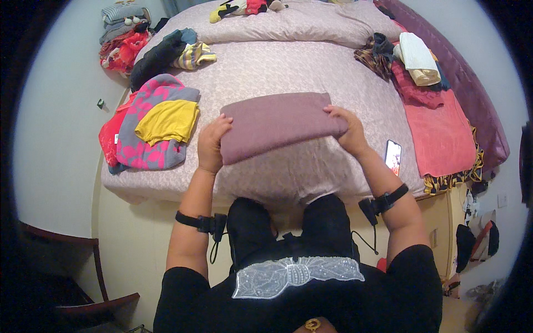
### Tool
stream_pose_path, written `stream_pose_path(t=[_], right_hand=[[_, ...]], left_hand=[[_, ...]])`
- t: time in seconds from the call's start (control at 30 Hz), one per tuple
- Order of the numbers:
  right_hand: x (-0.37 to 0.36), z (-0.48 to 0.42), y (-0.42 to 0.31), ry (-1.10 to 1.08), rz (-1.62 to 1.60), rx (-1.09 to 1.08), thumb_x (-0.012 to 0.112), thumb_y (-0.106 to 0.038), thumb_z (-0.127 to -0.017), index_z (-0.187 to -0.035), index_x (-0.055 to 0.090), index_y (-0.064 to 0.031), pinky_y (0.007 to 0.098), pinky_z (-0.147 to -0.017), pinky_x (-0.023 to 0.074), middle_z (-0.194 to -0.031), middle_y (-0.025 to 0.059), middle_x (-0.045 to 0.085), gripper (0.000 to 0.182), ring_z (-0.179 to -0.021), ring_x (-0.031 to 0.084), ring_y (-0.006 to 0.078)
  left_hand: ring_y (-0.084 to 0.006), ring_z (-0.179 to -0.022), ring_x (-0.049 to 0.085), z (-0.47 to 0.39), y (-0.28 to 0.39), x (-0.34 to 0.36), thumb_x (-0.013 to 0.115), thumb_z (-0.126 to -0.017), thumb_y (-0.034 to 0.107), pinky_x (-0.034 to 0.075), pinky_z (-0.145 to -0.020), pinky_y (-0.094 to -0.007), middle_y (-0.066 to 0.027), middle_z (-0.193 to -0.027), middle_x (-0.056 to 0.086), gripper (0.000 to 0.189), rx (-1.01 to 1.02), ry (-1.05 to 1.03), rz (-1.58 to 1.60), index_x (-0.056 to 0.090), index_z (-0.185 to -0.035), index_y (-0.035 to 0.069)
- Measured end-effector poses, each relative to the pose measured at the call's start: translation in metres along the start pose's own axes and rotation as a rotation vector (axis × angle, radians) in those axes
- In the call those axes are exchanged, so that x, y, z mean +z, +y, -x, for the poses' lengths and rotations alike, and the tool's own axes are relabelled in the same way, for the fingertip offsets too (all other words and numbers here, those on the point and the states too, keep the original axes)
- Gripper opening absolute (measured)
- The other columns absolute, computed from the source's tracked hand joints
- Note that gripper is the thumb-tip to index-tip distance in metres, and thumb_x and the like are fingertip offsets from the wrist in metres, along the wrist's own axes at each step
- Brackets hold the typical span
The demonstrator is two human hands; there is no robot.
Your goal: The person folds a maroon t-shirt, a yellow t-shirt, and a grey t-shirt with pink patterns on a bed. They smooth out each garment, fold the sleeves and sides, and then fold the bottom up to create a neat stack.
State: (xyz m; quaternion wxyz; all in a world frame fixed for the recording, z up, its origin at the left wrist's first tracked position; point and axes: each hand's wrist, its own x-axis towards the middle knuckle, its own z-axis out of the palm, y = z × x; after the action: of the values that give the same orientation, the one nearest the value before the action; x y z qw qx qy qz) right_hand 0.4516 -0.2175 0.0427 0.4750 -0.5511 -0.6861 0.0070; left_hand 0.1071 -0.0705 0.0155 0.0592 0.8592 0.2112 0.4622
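A folded mauve cloth (277,125) is held by its two ends over the near part of a bed with a pale patterned cover (266,75). My left hand (214,141) grips the cloth's left end, thumb side on top. At the right end, my right hand (347,129) has its fingers on the upper face and the rest around the edge. The cloth lies nearly flat, its right end a little farther from me than its left. Its underside is hidden.
Left on the bed lie a yellow cloth (168,120) on a grey-and-pink fabric (154,154) and dark clothes (156,58). At right are a smartphone (393,156), a coral towel (441,133) and a rolled white cloth (418,54). A plush toy (254,6) lies at the far end.
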Motion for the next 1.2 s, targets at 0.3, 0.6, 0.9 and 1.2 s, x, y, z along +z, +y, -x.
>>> stream_pose_path(t=[0.3,0.6,0.9,1.2], right_hand=[[0.018,0.103,0.023,-0.592,0.398,-0.129,0.059,-0.002,-0.073,-0.099,0.056,-0.0095,0.0423,-0.102,0.0358,-0.12,0.0099,0.058,0.027,-0.121,0.048,0.0273],[0.073,0.052,-0.011,-0.431,0.238,-0.077,0.059,-0.021,-0.082,-0.124,0.049,-0.0072,0.0445,-0.104,0.0318,-0.132,0.0159,0.047,0.045,-0.125,0.041,0.0327],[0.093,0.071,0.009,-0.504,0.552,0.158,0.048,-0.055,-0.086,-0.14,0.037,-0.0216,0.0543,-0.111,0.0127,-0.146,0.0142,0.03,0.064,-0.136,0.022,0.0388],[0.099,0.08,0.021,-0.456,0.51,0.109,0.041,-0.06,-0.087,-0.141,0.037,-0.0212,0.0546,-0.111,0.0096,-0.147,0.0152,0.029,0.067,-0.136,0.021,0.0394]], left_hand=[[-0.0318,-0.113,0.054,0.102,0.006,0.042,0.057,-0.077,0.006,0.044,-0.094,-0.0394,-0.0111,-0.113,0.062,0.019,-0.222,-0.367,-0.153,0.062,-0.095,0.006],[-0.0329,-0.131,0.034,0.031,0.054,0.083,0.057,-0.085,0.029,0.025,-0.109,-0.0465,-0.0162,-0.139,0.041,0.05,-0.175,-0.458,-0.149,0.048,-0.13,0.007],[-0.034,-0.132,0.031,0.043,0.059,0.105,0.054,-0.086,0.041,0.019,-0.11,-0.0524,-0.0141,-0.141,0.039,0.054,-0.297,-0.537,-0.308,0.047,-0.133,0.015],[-0.0332,-0.134,0.029,0.055,0.056,0.108,0.057,-0.084,0.038,0.014,-0.111,-0.0515,-0.0121,-0.142,0.037,0.055,-0.347,-0.475,-0.335,0.047,-0.132,0.014]])
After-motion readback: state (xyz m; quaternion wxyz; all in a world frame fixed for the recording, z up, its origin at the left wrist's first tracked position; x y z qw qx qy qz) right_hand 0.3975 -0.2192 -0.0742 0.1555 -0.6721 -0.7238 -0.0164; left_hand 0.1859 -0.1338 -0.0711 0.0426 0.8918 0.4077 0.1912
